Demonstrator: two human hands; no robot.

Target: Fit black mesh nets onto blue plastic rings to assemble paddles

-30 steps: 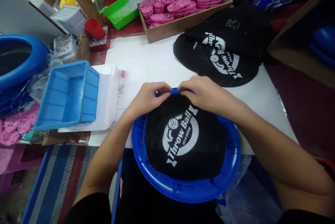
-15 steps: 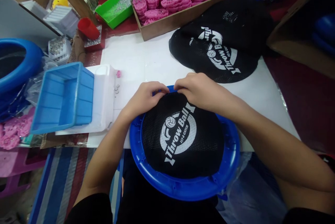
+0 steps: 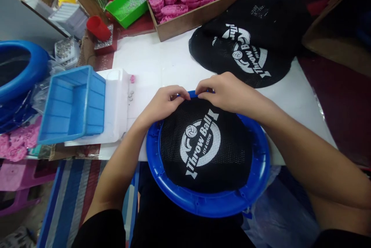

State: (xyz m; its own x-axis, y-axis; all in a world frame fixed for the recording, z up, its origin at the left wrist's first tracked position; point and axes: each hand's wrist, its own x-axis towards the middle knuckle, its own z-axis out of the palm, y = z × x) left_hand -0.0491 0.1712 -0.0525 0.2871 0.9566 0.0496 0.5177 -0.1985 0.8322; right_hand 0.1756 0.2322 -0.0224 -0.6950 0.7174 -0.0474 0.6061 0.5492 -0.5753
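A round black mesh (image 3: 232, 155) printed "Throw Ball" lies inside a blue plastic ring (image 3: 203, 205) at the table's front edge, over my lap. At the far side of the ring, my left hand (image 3: 166, 103) pinches the mesh's edge between thumb and fingers. Close beside it, my right hand (image 3: 222, 91) is closed the same way on the mesh edge by the rim. The fingertips of both hands nearly meet there. Beyond my right hand, more printed black mesh pieces (image 3: 246, 52) lie in an overlapping pile on the white table sheet (image 3: 156, 60).
Left of the ring stands a blue bin (image 3: 74, 105) on a white plastic box (image 3: 117, 105). Pink parts fill a cardboard tray (image 3: 203, 16) at the back, beside a green tray (image 3: 127, 19) of small metal pieces. A red cup (image 3: 98, 28) sits farther left.
Both hands stay pinched at the ring's far edge, with small shifts of the fingers. The whole view has shifted slightly.
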